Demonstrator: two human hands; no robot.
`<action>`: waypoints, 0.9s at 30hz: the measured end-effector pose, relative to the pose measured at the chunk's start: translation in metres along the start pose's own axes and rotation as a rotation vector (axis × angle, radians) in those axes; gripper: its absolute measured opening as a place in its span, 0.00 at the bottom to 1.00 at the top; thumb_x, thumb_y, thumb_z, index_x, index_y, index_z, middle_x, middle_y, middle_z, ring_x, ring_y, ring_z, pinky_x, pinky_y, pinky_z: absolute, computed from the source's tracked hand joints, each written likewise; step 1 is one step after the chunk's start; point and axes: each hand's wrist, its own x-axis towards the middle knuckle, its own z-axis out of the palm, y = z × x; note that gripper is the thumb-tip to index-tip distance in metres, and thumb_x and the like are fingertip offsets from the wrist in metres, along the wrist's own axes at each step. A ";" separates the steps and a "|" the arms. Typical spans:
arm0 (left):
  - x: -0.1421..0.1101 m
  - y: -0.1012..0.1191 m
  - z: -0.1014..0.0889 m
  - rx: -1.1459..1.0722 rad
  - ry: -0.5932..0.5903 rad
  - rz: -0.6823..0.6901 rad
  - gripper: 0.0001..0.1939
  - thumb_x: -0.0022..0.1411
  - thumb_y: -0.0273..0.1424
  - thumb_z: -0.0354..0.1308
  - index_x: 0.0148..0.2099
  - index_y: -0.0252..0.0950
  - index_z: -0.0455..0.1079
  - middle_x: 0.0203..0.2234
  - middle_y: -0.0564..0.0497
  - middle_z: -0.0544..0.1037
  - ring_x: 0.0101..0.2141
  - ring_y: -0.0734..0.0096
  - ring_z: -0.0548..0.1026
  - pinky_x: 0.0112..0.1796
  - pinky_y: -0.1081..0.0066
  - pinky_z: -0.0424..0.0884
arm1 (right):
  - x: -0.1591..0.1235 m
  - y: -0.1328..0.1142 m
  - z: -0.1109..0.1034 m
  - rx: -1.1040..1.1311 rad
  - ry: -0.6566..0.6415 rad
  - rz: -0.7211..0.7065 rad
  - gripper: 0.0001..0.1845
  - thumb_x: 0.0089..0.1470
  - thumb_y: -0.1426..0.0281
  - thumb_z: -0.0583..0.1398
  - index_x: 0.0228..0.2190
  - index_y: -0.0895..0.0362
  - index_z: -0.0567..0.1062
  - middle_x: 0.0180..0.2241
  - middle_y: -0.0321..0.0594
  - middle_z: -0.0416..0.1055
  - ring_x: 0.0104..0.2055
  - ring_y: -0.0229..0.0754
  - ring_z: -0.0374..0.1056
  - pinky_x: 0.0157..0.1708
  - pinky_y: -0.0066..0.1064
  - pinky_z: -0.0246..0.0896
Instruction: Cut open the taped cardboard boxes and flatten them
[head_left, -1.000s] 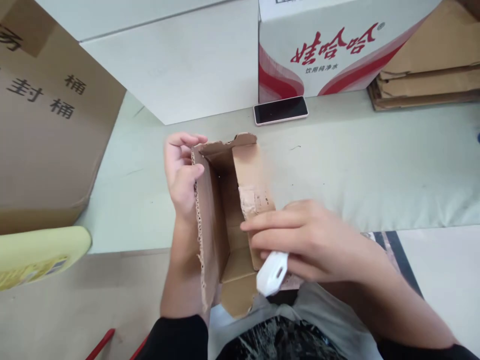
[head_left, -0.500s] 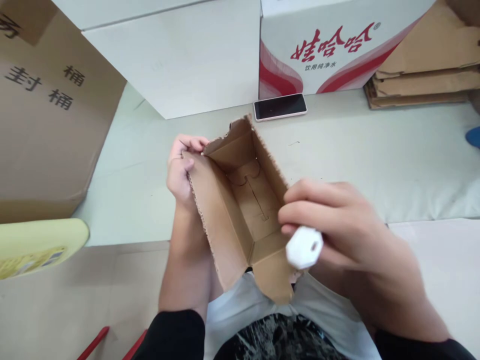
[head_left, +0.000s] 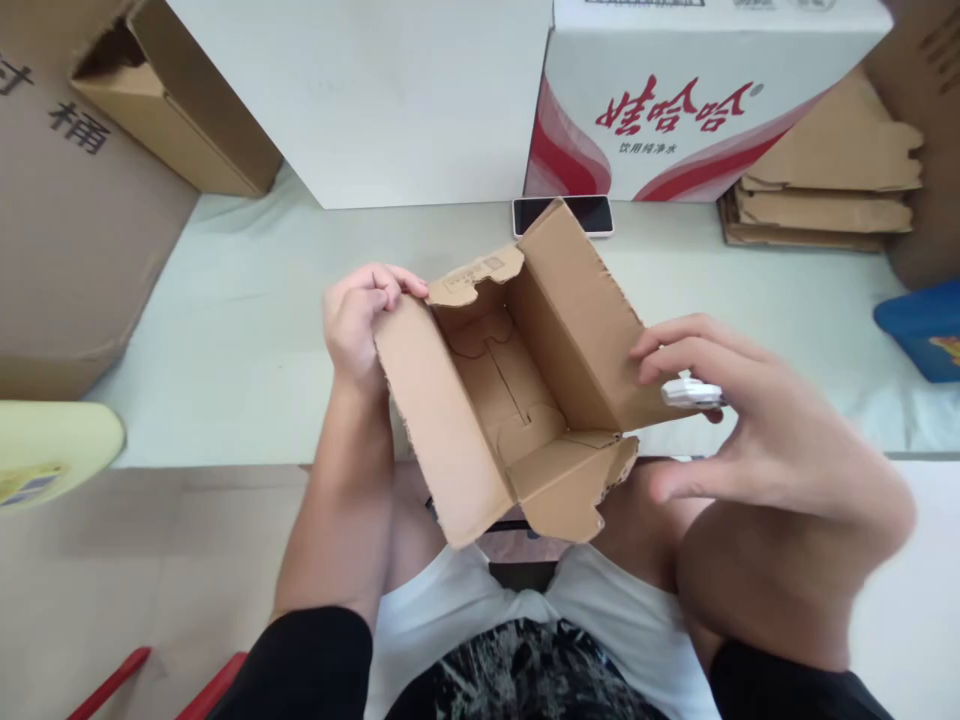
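The pale green table top [head_left: 247,330] is the biggest thing, and the open box [head_left: 510,390] is held up over its near edge. A big brown box [head_left: 82,260] is left of the open box, a big white box [head_left: 390,110] is behind it, and a red and white box [head_left: 675,100] is behind it to the right. The open box tips to one side with its flaps out (you can see right down to the bottom). The left hand [head_left: 360,325] is closed on its far left corner, thumb on top. The right hand [head_left: 720,410] is by its right flap, half open, thumb well apart, with a small white tool [head_left: 691,392] tucked in the fingers. A phone [head_left: 592,214] lies just past the open box, partly hidden by it
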 end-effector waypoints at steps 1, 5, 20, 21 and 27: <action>0.001 -0.001 0.000 -0.006 0.001 0.001 0.10 0.42 0.35 0.60 0.16 0.41 0.62 0.21 0.44 0.77 0.30 0.55 0.72 0.40 0.52 0.66 | -0.001 -0.002 0.001 -0.011 -0.003 0.022 0.28 0.55 0.42 0.65 0.41 0.52 0.72 0.48 0.45 0.73 0.45 0.47 0.75 0.39 0.36 0.72; 0.001 -0.002 0.002 -0.032 0.005 0.006 0.11 0.42 0.36 0.60 0.15 0.42 0.63 0.20 0.45 0.77 0.30 0.55 0.72 0.40 0.53 0.65 | 0.002 -0.012 0.015 -0.094 0.094 0.186 0.18 0.59 0.53 0.67 0.38 0.52 0.71 0.43 0.42 0.74 0.39 0.45 0.74 0.35 0.35 0.70; -0.018 -0.008 0.026 -0.084 -0.096 0.101 0.23 0.64 0.57 0.61 0.30 0.44 0.67 0.26 0.51 0.75 0.34 0.60 0.75 0.46 0.58 0.69 | 0.006 -0.038 0.022 -0.246 0.137 0.143 0.15 0.61 0.56 0.65 0.40 0.53 0.70 0.60 0.52 0.68 0.39 0.48 0.76 0.26 0.36 0.66; -0.017 -0.009 0.026 -0.073 -0.091 0.107 0.23 0.64 0.56 0.61 0.30 0.44 0.67 0.26 0.51 0.75 0.34 0.60 0.75 0.46 0.58 0.69 | 0.005 -0.041 0.022 -0.259 0.126 0.150 0.16 0.61 0.55 0.64 0.41 0.52 0.70 0.60 0.51 0.68 0.39 0.48 0.76 0.25 0.36 0.66; -0.016 -0.011 0.024 -0.019 -0.056 0.103 0.23 0.63 0.54 0.64 0.27 0.44 0.65 0.25 0.52 0.76 0.33 0.60 0.74 0.44 0.57 0.70 | -0.005 -0.066 0.030 -0.332 0.150 0.343 0.18 0.61 0.56 0.64 0.47 0.51 0.71 0.61 0.51 0.68 0.40 0.51 0.75 0.30 0.41 0.69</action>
